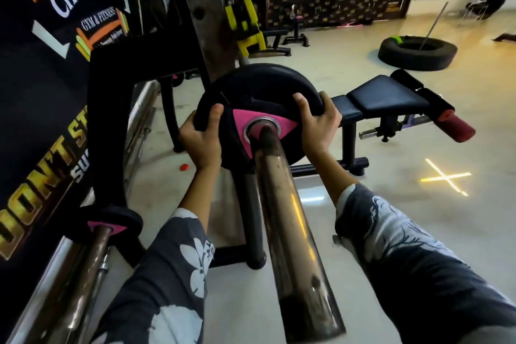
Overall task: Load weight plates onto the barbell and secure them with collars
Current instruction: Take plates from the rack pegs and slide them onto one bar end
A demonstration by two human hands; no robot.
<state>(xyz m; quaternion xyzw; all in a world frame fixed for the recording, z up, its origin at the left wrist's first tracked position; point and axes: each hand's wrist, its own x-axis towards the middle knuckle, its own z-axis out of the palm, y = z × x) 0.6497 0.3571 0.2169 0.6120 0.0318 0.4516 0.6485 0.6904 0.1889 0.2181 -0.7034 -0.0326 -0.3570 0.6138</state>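
Plate (259,92) on the bar (290,218), gripped from both sides.

Sat threaded on the sleeve, far from its near end, steel-ringed hole around the bar. Looked heavy and stiff, rubber-coated, so probably not slippery; best taken at the rim, opposite sides. Was clamped so by left hand (199,139) and right hand (318,123), thumbs on the face, fingers curled behind the edge. No collar seen. Could be read on the wall banner (83,8): "CITY CLUB", "GYM & FITNESS"; lower, partly cut off, "DON'T ST".
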